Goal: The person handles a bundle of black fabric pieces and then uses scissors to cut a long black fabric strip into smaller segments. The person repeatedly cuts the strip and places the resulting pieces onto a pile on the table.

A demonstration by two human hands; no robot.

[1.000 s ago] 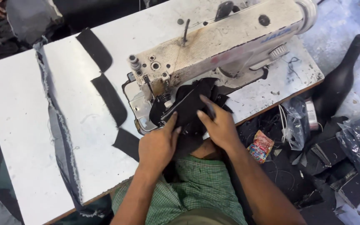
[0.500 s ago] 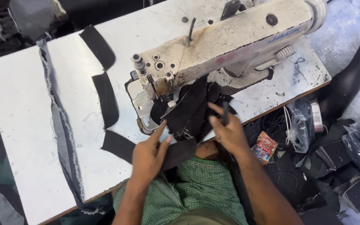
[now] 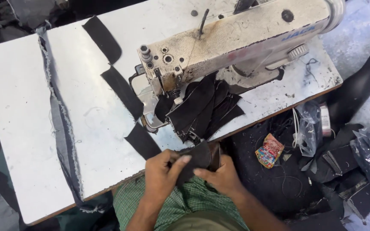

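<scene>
White work table (image 3: 18, 107) across the left and centre of the frame, tilted, with a long frayed grey fabric strip (image 3: 61, 124) down its left part. Worn cream sewing machine (image 3: 236, 38) at upper centre to upper right, head toward the middle. Fan of black cut pieces (image 3: 202, 107) under and just below the machine arm, spilling to the table's near edge. Three more black strips laid out in a chain leftward of the needle: upper strip (image 3: 102, 38), middle strip (image 3: 123, 91), lower strip (image 3: 142, 141). At right, off the table, clear plastic bag (image 3: 307, 128) with its contents too unclear to tell, and beside it a small colourful wrapper (image 3: 270, 149) on dark cloth. At lower centre, small black fabric piece (image 3: 198, 158) just below the table edge, over a green checked garment (image 3: 185, 201). Left hand (image 3: 163, 173) grasping that piece from the left, thumb on top. Right hand (image 3: 221, 175) gripping it from beneath and the right, fingers curled around it.
</scene>
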